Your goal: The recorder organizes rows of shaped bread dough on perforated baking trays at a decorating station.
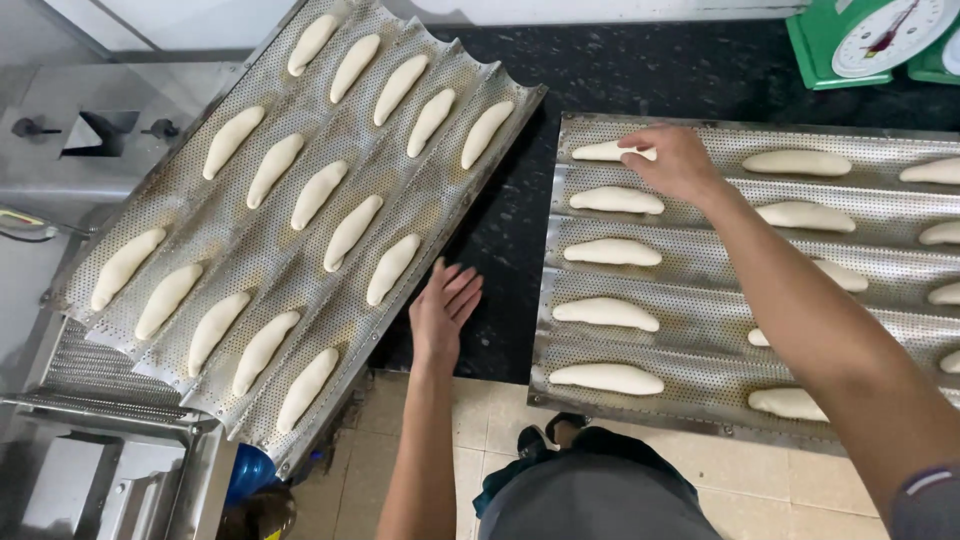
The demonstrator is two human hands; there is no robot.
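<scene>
While the right hand [675, 160] pinches a dough piece [603, 152] onto the right tray [700, 395], the left hand [443, 308] rests open and empty on the worktop [500, 240]; placing looks underway, and straightening seems due next.

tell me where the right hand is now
In the head view, the right hand rests on the top dough piece at the far left corner of the right tray, below the green scale.

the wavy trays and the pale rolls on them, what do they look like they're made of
The right tray and the left tray look like thin perforated metal, dull silver: fine holes all over, pressed into channels, some browned patches. The rolls, such as the one under the right hand, the top roll, look like raw dough: pale, matte, smooth, soft-edged. The left hand rests open by the left tray's edge.
</scene>
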